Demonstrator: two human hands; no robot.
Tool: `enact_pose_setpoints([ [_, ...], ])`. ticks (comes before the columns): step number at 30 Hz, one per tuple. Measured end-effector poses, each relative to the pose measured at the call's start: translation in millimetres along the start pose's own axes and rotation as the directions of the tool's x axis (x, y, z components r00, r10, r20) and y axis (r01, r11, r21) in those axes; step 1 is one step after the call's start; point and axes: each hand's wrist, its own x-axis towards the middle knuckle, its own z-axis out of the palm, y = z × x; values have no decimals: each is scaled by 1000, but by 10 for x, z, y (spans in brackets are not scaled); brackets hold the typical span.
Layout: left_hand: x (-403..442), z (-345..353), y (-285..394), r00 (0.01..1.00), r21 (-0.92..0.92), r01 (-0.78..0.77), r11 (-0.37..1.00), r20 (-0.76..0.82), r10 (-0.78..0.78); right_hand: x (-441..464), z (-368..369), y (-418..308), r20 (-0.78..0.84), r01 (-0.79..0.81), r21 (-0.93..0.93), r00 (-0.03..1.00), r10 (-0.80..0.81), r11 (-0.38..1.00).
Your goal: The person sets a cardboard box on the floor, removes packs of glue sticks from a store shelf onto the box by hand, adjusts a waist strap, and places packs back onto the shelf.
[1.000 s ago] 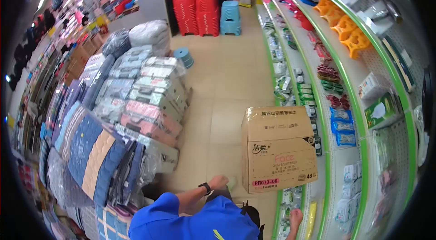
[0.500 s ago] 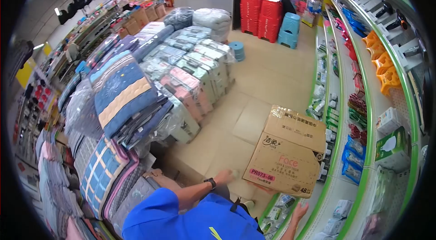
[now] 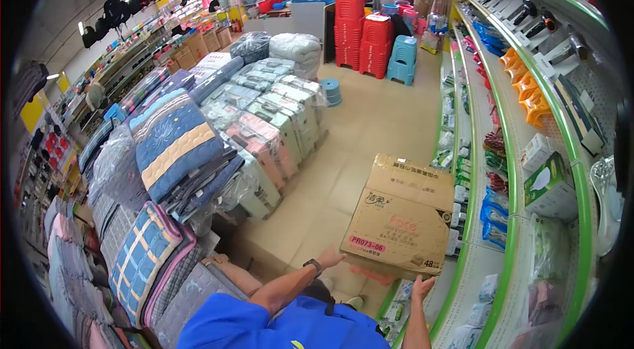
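Note:
A brown cardboard box (image 3: 399,220) with black and pink print stands in front of me beside the shelves. A reddish-orange object (image 3: 371,274) shows partly beneath its near edge. My left hand (image 3: 329,257), with a dark watch at the wrist, reaches to the box's near left corner; its fingers are stretched out, and whether they touch is unclear. At the near right corner, my right hand (image 3: 422,287) has its fingers apart and up against the lower edge of the box.
Green-edged shelves (image 3: 505,243) with packaged goods run along my right. On the left, folded quilts (image 3: 173,141) and bagged bedding (image 3: 264,141) form a long stack. Red stools (image 3: 349,32) and blue stools (image 3: 401,58) stand farther up the tiled aisle (image 3: 360,118).
My right hand has come up to the box's near right corner. My left hand is closer to the near left corner. The view has tilted up slightly and shifted right.

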Motion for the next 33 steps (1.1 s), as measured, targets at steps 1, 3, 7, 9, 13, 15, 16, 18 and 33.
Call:
enact_pose_setpoints([
  [1,-27,-33,115,999,-24,-42,999,16,42,80,84,72,-143,16,-44,989,-22,999],
  [3,-79,-143,276,992,-66,-114,991,54,118,255,141,121,-149,18,-9,989,-19,1000],
  [7,252,-45,23,970,-144,-123,982,193,150,269,-96,-95,-47,7,237,999,4,971],
  [9,50,-187,320,946,-234,-80,969,290,148,256,-203,-182,-6,-55,349,998,60,936],
  [13,304,-85,14,956,-205,-110,973,247,160,241,-276,-250,-10,-47,405,998,56,913],
  [15,288,-102,-5,935,-235,-117,965,301,186,244,-243,-99,-82,15,364,997,16,931],
  [16,293,-107,-9,932,-237,-129,963,302,199,272,-239,-26,-59,12,380,998,11,925],
  [18,333,-129,-22,926,-238,-157,958,301,227,281,-250,28,-13,5,414,1000,0,910],
  [33,1047,120,-654,948,-173,-173,970,236,212,-544,-507,237,-112,-29,455,990,90,890],
])
